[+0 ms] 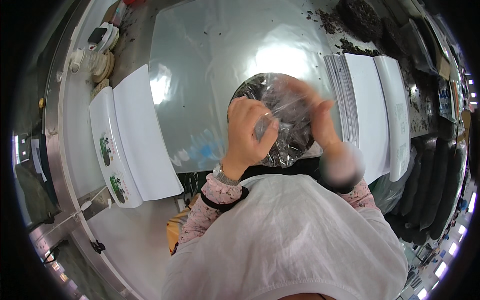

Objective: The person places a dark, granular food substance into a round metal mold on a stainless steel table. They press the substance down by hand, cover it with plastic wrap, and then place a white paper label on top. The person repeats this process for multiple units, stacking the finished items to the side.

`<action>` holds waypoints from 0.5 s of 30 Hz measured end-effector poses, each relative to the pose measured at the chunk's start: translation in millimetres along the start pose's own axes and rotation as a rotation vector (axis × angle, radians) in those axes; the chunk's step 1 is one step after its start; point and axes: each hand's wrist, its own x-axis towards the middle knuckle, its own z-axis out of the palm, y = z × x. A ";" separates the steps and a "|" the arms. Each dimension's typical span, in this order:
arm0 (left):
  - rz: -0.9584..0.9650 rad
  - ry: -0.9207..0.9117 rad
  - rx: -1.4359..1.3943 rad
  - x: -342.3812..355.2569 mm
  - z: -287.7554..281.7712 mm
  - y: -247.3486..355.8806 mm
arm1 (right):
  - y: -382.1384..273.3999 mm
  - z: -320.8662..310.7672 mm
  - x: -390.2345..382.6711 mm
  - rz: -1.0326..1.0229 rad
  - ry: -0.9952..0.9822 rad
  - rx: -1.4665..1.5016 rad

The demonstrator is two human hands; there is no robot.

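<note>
A round dark disc in crinkled clear plastic [282, 140] lies in front of me on a shiny pale sheet [195, 75]. My left hand [250, 130] grips its left side, fingers curled on the film and thumb bent inward; a watch is on that wrist. At the disc's right side is my right hand [320, 120], thumb raised, with its fingers blurred by motion and partly behind the film, so their grip is unclear.
Paper stacks lie left [145, 140] and right [365, 110]. Dark discs and crumbs [360, 20] are at back right, small containers [102, 62] at back left. Long dark padded pieces [427, 185] sit right, below the worktop's edge.
</note>
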 end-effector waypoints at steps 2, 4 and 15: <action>-0.055 0.100 -0.045 -0.5 4.1 5.9 | -2.8 -10.3 1.8 -0.014 -0.234 -0.218; -0.050 0.095 -0.048 4.3 7.3 10.5 | -0.8 -13.1 1.8 -0.141 -0.295 -0.365; -0.115 -0.236 0.055 0.3 17.9 -6.2 | 6.3 26.0 9.8 -0.247 -0.032 -0.739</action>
